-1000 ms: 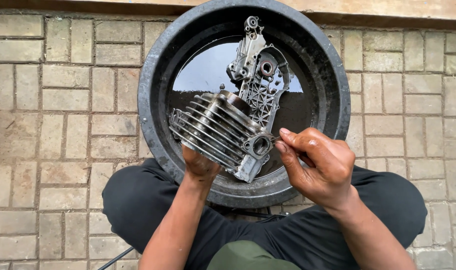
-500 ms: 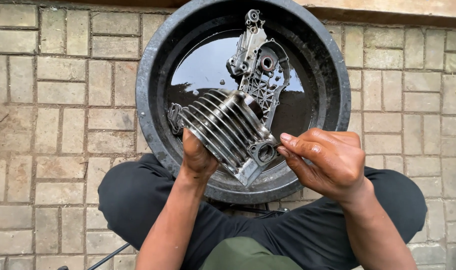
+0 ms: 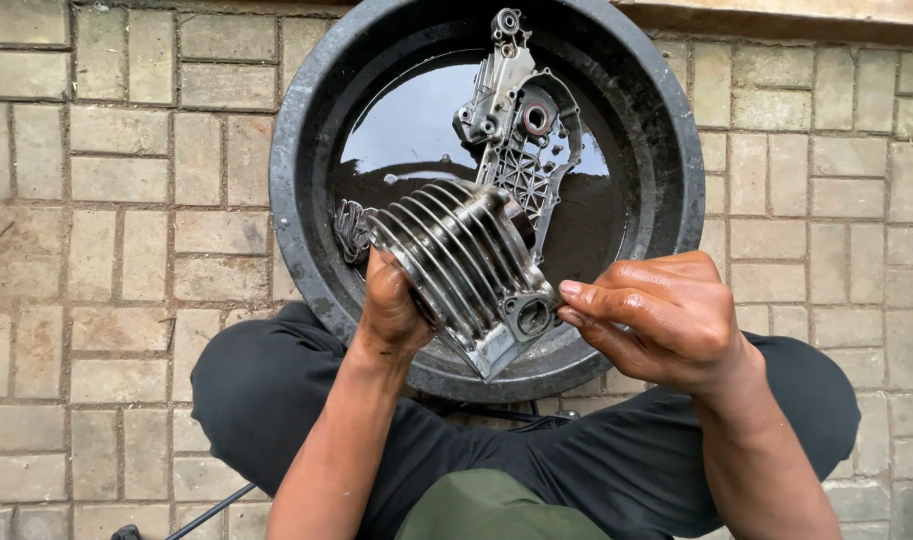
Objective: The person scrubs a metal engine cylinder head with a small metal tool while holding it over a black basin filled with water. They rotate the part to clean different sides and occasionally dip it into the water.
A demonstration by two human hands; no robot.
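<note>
The left hand (image 3: 392,305) grips the finned engine cylinder (image 3: 464,262) over the black basin (image 3: 307,250) of dark liquid while the right hand's (image 3: 667,320) pinched fingertips (image 3: 574,292) work at its port, the crankcase cover (image 3: 525,140) lying in the basin behind.

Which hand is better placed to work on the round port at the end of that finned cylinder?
Probably the right hand. Its fingertips sit right beside the port on the finned cylinder, while the left hand grips the cylinder from underneath, holding it over the black basin.
</note>
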